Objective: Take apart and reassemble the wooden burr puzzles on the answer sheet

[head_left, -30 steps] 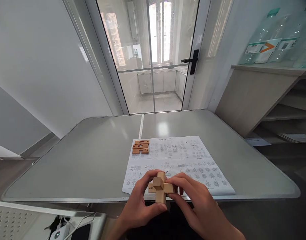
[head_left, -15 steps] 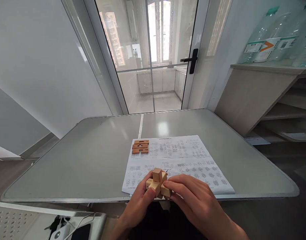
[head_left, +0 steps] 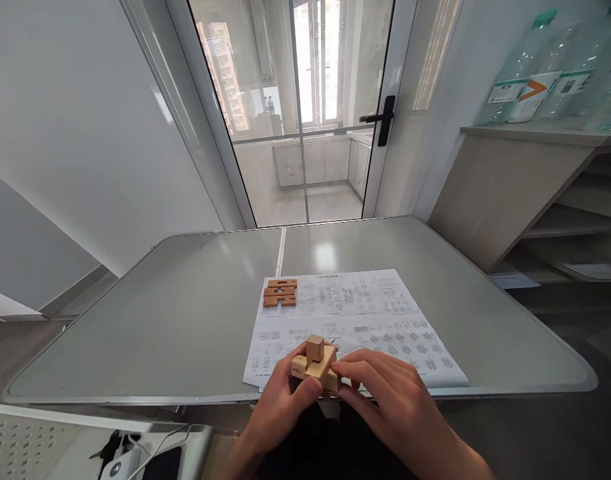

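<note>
A light-wood burr puzzle [head_left: 325, 362] of interlocking notched sticks is held low over the near edge of the table. One stick end stands upright at its top, and a dark marking shows on the left stick's end. My left hand [head_left: 282, 403] wraps around its left and near side, thumb pressed on the front. From the right, my right hand [head_left: 392, 397] pinches at the puzzle's right end with index finger and thumb. Beyond lie several darker wooden pieces [head_left: 280, 292], notched or slotted, on a printed instruction sheet [head_left: 315, 328].
The grey table [head_left: 185, 320] has a raised rim and a white seam. At lower left, a white perforated surface [head_left: 35, 443] bears keys, cables and a dark phone [head_left: 162, 465]. A shelf unit [head_left: 520, 180] with plastic bottles [head_left: 532, 90] stands right; a glass door [head_left: 310, 167] is behind.
The puzzle has turned slightly in my hands, so the front stick now points more toward the far right. My left thumb has shifted right along it; my right fingers have moved slightly.
</note>
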`<move>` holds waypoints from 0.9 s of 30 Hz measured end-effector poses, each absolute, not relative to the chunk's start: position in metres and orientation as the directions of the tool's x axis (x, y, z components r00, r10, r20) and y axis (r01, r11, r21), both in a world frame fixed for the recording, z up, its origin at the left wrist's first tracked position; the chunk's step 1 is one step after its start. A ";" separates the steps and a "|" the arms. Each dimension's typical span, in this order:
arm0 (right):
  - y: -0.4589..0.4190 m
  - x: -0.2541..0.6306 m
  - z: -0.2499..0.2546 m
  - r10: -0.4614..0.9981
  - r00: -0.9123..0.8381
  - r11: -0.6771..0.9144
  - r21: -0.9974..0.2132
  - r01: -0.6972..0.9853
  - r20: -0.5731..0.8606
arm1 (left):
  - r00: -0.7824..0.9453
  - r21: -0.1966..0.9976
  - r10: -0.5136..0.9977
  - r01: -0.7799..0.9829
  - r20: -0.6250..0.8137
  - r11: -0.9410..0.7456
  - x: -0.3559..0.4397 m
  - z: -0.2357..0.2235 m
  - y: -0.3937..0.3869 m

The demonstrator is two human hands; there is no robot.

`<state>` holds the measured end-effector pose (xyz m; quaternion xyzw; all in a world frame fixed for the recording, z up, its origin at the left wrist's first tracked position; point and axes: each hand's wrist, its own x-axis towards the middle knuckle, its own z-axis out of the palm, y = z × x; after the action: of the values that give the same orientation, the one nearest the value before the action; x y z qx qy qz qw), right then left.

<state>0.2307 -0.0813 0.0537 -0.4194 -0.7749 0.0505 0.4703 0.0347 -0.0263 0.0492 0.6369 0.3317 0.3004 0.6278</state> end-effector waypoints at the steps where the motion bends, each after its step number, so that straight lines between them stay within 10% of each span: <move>1: -0.081 0.230 0.052 0.716 -0.191 0.626 -0.498 0.600 0.671 | 0.599 0.998 0.799 0.047 -0.052 0.029 0.036 0.048 -0.026; 27: -0.046 0.247 0.023 0.973 -0.009 0.212 -0.868 0.449 0.232 | 0.341 0.975 0.918 -0.025 -0.201 0.223 0.032 0.015 -0.004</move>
<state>0.2468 -0.0460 0.0232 -0.5518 -0.6442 0.2994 0.4368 0.0317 -0.0036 0.0154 0.5048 0.4423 0.3659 0.6447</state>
